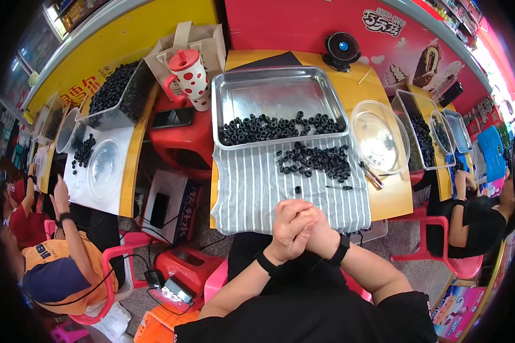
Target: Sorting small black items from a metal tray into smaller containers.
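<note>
My left hand [290, 231] and my right hand [321, 230] are clasped together at the table's near edge, fingers interlaced, with nothing visible held between them. Just beyond them lies a grey-and-white striped cloth [243, 200]. One small black ring-shaped part [297, 190] sits alone on it, close to my knuckles. Farther back is a loose pile of such black parts [320, 161]. A thin dark pointed tool [347, 187] lies right of the single part. A shallow metal tray [269, 94] stands behind the pile, more black parts [280, 128] spread along its near side.
A clear round plastic container [379, 137] and a slim tool [373, 176] are to the right. A black fan [342, 50] stands at the back. Left, a red stool [180, 137] holds a phone [173, 118] and dotted cup [190, 74]. People sit at tables on both sides.
</note>
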`<state>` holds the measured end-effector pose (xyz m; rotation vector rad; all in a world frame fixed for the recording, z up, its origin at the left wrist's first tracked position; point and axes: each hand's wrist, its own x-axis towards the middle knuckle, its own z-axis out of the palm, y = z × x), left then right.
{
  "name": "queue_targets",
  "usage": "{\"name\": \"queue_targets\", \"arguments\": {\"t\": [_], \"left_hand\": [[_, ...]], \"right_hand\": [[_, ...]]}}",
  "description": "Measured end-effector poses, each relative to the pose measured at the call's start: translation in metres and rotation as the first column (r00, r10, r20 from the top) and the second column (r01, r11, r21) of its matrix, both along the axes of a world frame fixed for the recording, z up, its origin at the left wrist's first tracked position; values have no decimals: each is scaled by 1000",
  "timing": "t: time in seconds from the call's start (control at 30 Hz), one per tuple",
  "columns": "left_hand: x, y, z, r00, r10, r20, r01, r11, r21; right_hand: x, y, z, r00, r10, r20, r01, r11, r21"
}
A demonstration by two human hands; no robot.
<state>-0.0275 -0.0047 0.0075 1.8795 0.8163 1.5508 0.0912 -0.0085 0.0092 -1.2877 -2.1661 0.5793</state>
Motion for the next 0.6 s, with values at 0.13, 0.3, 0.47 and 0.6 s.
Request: {"name": "queue_targets", "arguments": {"t": [0.13, 0.3, 0.47, 0.6], "left_hand": [[2, 4, 6, 1000, -19, 16, 19, 1000, -9], [8, 0, 16, 987, -22, -157, 26, 999, 23], [3, 0, 8, 995, -9, -104, 13, 999, 37], [2, -2, 0, 1000, 13, -25, -12, 999, 43]], "right_hand": [[4, 5, 2, 999, 11, -37, -12, 1000, -28], [8, 1, -2, 994, 27, -107, -36, 996, -85], [4, -4, -3, 992, 17, -125, -27, 996, -83], [0, 2, -5, 992, 14, -127, -24, 997, -79]]}}
